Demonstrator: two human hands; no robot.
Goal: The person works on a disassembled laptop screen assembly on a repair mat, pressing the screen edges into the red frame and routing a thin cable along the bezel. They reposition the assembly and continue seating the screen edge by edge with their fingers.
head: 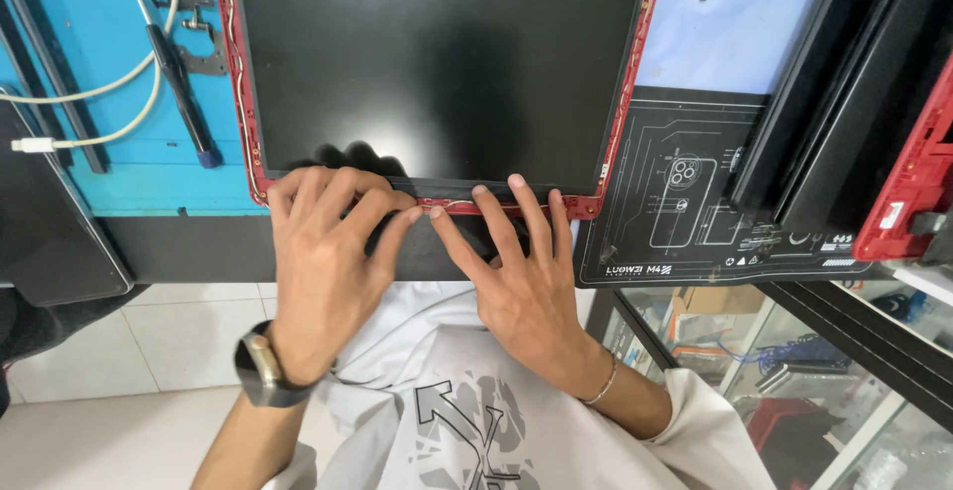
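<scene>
Both hands [427,252] open, fingertips pressing red laptop lid [442,202] edge, black screen panel [437,63], screwdriver [179,83] and white cable [99,88] left

Two bare hands and forearms, no gloves. Left hand [323,262]: dark wristwatch [260,369] with black strap and pale metallic case edge at wrist. Right hand [521,286]: thin silver-toned bracelet [602,385] at wrist. White short-sleeved T-shirt [516,430], loose fit, large grey and black abstract graphic across chest, sleeve edge showing at right arm.
</scene>
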